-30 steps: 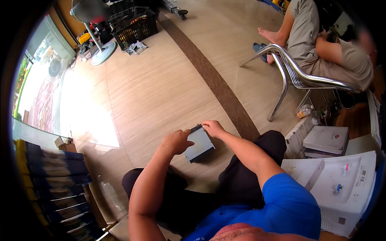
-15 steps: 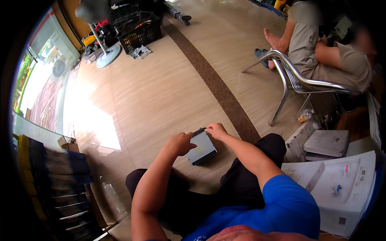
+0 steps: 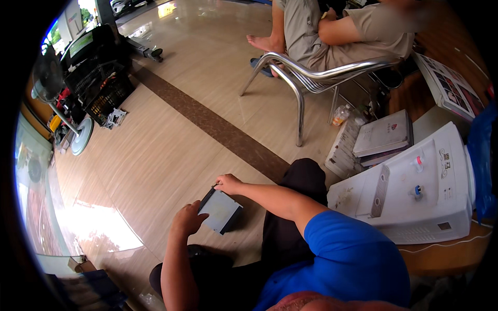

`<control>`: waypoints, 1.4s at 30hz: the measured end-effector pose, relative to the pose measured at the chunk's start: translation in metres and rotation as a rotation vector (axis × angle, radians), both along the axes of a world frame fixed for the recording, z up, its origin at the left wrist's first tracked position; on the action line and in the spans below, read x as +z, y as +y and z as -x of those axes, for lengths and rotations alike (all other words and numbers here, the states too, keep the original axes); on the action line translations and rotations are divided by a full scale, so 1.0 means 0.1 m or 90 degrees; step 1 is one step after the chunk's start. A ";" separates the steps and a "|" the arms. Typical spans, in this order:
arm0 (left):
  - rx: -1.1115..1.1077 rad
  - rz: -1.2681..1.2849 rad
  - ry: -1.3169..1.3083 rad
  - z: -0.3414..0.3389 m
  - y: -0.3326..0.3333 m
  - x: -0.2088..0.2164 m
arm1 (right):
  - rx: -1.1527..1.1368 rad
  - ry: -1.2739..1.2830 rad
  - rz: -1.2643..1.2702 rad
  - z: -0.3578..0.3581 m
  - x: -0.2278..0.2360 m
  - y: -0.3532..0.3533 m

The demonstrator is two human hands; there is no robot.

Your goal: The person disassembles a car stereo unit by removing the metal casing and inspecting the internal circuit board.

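Observation:
A flat silver-grey metal box with a black front edge, which looks like a computer disc drive [image 3: 222, 211], is held low over the tiled floor between my knees. My left hand [image 3: 189, 217] grips its left side, the thumb lying over the top face. At the far corner, my right hand [image 3: 229, 184] pinches the end of the black front edge with bent fingers. The fingertips under the drive are hidden, and I cannot make out whether its lower edge touches the floor.
To the right lies a white water dispenser [image 3: 399, 192] beside stacked boxes [image 3: 384, 133]. A person sits beyond a metal chair [image 3: 298, 98]. A fan [image 3: 80, 136] and a black crate [image 3: 109, 98] stand far left. A dark stripe [image 3: 207, 123] crosses the floor.
My view has swung to the right, so the room appears shifted left and more of the water dispenser shows. Both hands stay on the drive, with little change in their grip.

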State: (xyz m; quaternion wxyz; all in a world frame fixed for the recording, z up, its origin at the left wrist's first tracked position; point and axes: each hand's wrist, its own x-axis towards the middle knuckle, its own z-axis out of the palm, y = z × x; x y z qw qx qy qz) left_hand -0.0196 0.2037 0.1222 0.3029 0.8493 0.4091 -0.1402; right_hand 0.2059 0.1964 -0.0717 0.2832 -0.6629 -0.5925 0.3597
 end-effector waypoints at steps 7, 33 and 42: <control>0.017 0.010 0.006 0.05 -0.03 0.02 | 0.009 -0.111 0.043 0.07 0.08 0.03; 0.001 -0.037 -0.012 0.17 0.00 -0.12 | 0.012 -0.040 0.090 0.12 -0.03 0.03; 0.012 0.001 0.018 0.10 0.00 -0.04 | 0.058 -0.083 -0.079 0.10 -0.18 0.00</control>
